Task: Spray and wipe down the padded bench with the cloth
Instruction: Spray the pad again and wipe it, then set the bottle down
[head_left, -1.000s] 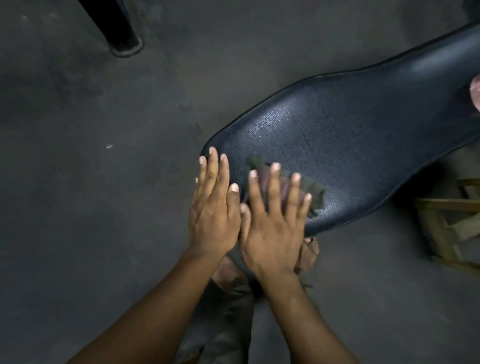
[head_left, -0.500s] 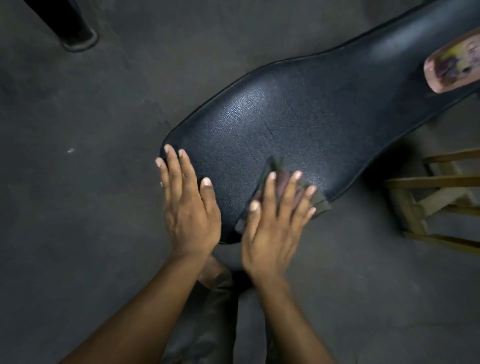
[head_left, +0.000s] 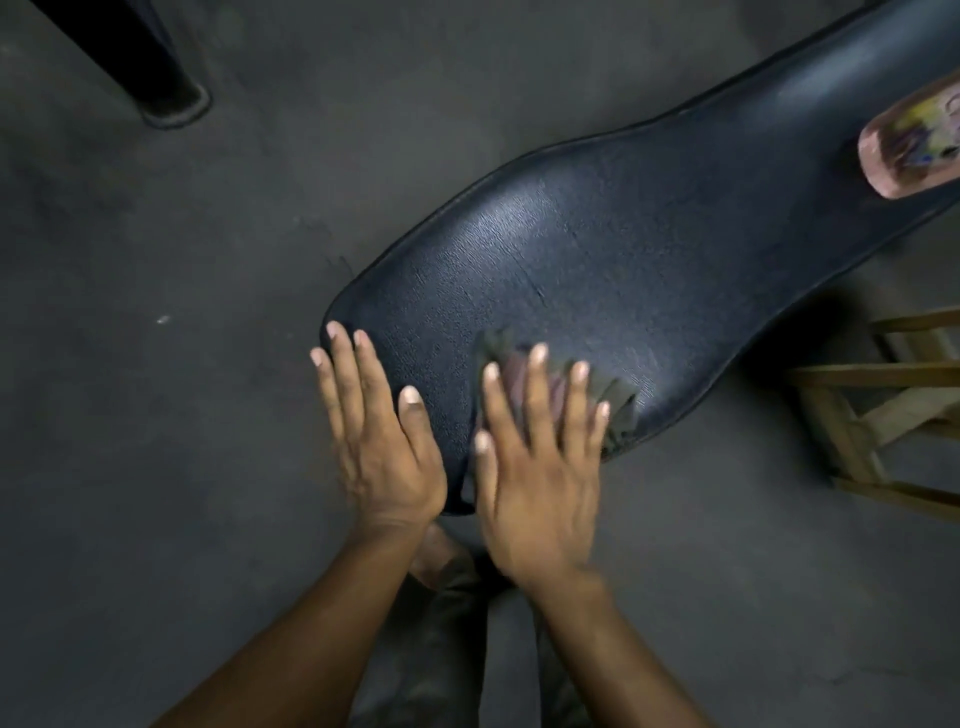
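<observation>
We are wiping the near end of the padded bench (head_left: 649, 270), a black textured vinyl pad that runs from about six o'clock in the view up toward two o'clock. Our right hand (head_left: 540, 467) lies flat with its fingers spread and straight, pressing the cloth (head_left: 618, 410) down onto the pad; it is not clutching the cloth, only holding it by pressure. The cloth is dark and crumpled and peeks out at twelve and three o'clock of that hand, close to the bench's right edge. Our left hand (head_left: 379, 441) is also open and flat, fingers straight, resting on the bench's left edge at about nine o'clock of the right hand, and it holds nothing.

The spray bottle (head_left: 914, 140) lies on its side on the pad far off at two o'clock, well apart from both hands.

We judge the main risk to be the cloth. It sits near the pad's edge under a flat palm, so a stroke toward three o'clock could push it over the rim and onto the grey floor (head_left: 182, 415), dirtying it. A long stroke up the pad could also knock the lying bottle and roll it off. A thin dark line, perhaps a crack, in the vinyl near the pad's middle could snag the cloth.
</observation>
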